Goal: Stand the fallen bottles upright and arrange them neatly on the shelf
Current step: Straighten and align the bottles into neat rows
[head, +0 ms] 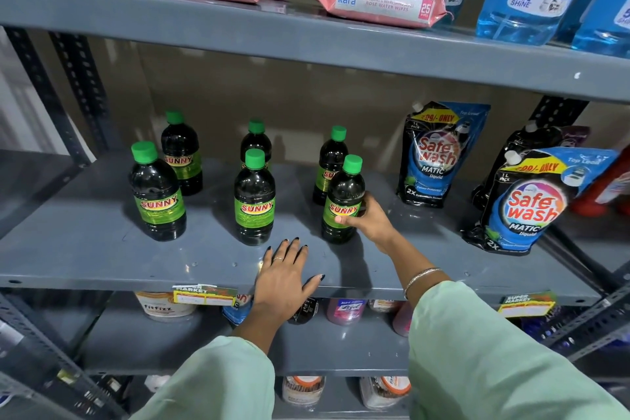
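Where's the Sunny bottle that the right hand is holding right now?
The held Sunny bottle stands upright at the front right of the six-bottle group on the middle shelf, gripped by the right hand, left of the Safewash pouches.

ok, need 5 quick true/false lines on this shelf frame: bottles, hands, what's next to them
1. All six Sunny bottles stand upright. True.
2. The right hand grips the front-right bottle. True.
3. The left hand holds a bottle. False: it rests flat on the shelf, palm down, holding nothing.
4. The bottle caps are red. False: every cap is green, as on the front-left bottle.
5. Safe Wash pouches sit to the right of the bottles on the same shelf. True.
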Action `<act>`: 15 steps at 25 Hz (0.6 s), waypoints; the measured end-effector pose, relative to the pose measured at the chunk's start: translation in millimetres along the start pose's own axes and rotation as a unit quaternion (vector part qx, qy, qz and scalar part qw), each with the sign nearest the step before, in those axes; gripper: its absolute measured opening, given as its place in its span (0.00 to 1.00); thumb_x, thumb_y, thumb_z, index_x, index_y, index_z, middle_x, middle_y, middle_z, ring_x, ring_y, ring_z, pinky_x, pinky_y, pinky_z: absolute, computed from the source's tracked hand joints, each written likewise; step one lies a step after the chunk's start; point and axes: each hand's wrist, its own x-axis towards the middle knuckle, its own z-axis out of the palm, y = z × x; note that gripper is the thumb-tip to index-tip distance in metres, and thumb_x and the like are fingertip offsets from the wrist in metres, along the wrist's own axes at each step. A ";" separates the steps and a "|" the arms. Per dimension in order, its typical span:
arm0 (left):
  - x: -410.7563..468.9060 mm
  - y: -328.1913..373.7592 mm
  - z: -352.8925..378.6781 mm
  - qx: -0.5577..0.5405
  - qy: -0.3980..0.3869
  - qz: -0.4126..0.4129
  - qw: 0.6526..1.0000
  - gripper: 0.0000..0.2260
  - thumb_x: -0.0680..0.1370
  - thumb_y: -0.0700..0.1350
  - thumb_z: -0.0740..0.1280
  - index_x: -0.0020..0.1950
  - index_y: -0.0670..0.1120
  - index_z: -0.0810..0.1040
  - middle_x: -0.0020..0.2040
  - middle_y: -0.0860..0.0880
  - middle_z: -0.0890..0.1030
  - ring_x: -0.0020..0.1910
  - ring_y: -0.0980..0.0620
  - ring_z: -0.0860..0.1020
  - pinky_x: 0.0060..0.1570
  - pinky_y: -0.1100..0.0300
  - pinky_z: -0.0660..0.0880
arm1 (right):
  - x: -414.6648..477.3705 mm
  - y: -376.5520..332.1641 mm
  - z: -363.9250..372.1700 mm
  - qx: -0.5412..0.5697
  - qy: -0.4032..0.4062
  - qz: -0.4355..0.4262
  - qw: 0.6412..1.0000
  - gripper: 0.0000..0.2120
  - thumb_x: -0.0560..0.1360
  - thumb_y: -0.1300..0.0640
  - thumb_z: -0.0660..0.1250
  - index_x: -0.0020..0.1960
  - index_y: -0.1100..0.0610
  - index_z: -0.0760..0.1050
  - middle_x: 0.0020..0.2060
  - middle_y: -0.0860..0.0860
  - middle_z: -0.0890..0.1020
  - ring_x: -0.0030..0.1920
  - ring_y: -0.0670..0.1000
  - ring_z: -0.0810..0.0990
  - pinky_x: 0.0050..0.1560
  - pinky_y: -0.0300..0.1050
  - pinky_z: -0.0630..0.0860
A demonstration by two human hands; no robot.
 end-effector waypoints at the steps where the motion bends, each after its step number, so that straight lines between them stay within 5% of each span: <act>1: -0.1 -0.4 1.4 0.000 0.002 -0.001 1.000 0.39 0.68 0.65 0.33 0.73 0.47 0.55 0.75 0.47 0.58 0.73 0.47 0.54 0.71 0.47 0.51 | 0.7 0.8 -0.7 -0.004 -0.003 0.001 1.000 0.31 0.64 0.67 0.74 0.64 0.61 0.65 0.56 0.57 0.76 0.54 0.52 0.74 0.55 0.45 0.70; 5: 0.1 -2.0 1.5 -0.005 0.019 0.013 1.000 0.36 0.70 0.64 0.38 0.71 0.46 0.59 0.73 0.45 0.64 0.72 0.45 0.60 0.70 0.46 0.56 | 2.4 3.9 -0.5 -0.010 0.007 -0.002 1.000 0.32 0.64 0.66 0.75 0.64 0.61 0.65 0.59 0.58 0.76 0.56 0.54 0.74 0.59 0.48 0.72; 8: -5.6 0.6 -3.3 -0.074 0.130 -0.010 0.989 0.28 0.73 0.60 0.56 0.65 0.41 0.66 0.64 0.40 0.73 0.63 0.41 0.71 0.62 0.46 0.69 | 1.6 12.7 1.5 -0.001 0.035 0.002 0.999 0.36 0.62 0.65 0.77 0.64 0.61 0.63 0.57 0.54 0.74 0.59 0.54 0.73 0.61 0.47 0.71; 11: -0.7 -8.3 -19.9 -0.247 0.263 -0.199 0.911 0.32 0.66 0.48 0.74 0.63 0.37 0.64 0.61 0.34 0.70 0.58 0.36 0.69 0.57 0.40 0.70 | -3.5 23.8 11.4 -0.003 0.044 0.014 0.999 0.37 0.61 0.65 0.77 0.65 0.62 0.62 0.58 0.55 0.74 0.58 0.52 0.73 0.59 0.44 0.70; 13: 11.0 -24.8 -35.0 -0.348 0.277 -0.292 0.847 0.37 0.65 0.42 0.76 0.66 0.37 0.61 0.64 0.33 0.67 0.62 0.34 0.66 0.60 0.39 0.68 | -4.8 28.5 21.3 -0.006 0.060 0.025 0.998 0.35 0.61 0.65 0.77 0.63 0.63 0.63 0.59 0.57 0.75 0.55 0.51 0.73 0.56 0.44 0.70; 15: 24.9 -42.8 -44.1 -0.420 0.240 -0.305 0.820 0.37 0.65 0.36 0.75 0.68 0.37 0.60 0.65 0.34 0.68 0.64 0.35 0.67 0.61 0.43 0.66 | -4.7 29.0 28.9 -0.018 0.092 0.022 0.995 0.33 0.61 0.63 0.78 0.61 0.63 0.66 0.58 0.58 0.77 0.54 0.53 0.75 0.54 0.45 0.71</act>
